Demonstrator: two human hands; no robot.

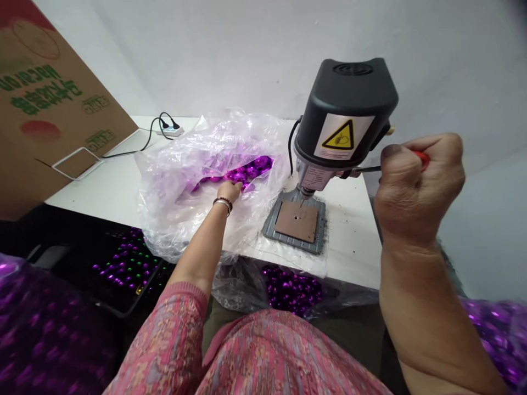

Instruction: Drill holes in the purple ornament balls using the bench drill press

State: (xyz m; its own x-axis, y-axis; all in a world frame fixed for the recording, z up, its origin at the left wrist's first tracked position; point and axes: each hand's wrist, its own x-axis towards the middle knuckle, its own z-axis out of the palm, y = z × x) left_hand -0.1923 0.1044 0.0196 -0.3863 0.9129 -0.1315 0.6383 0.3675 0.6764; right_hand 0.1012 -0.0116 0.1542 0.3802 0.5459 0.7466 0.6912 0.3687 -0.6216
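Observation:
My right hand is wrapped round the red-ended lever of a small black drill press. Reaching into the opening of a clear plastic bag, my left hand touches shiny purple pieces. Its fingers are drawn together at the pieces, and what they pinch is too small to make out. Below the drill's chuck lies a brown square board with a small hole, on the grey ribbed base. The drill bit hangs above the board, apart from it.
A large cardboard box stands at the left. A power strip with black plugs lies at the back of the white table. Purple pieces sit in a bag below the front edge, with more purple bags at both sides.

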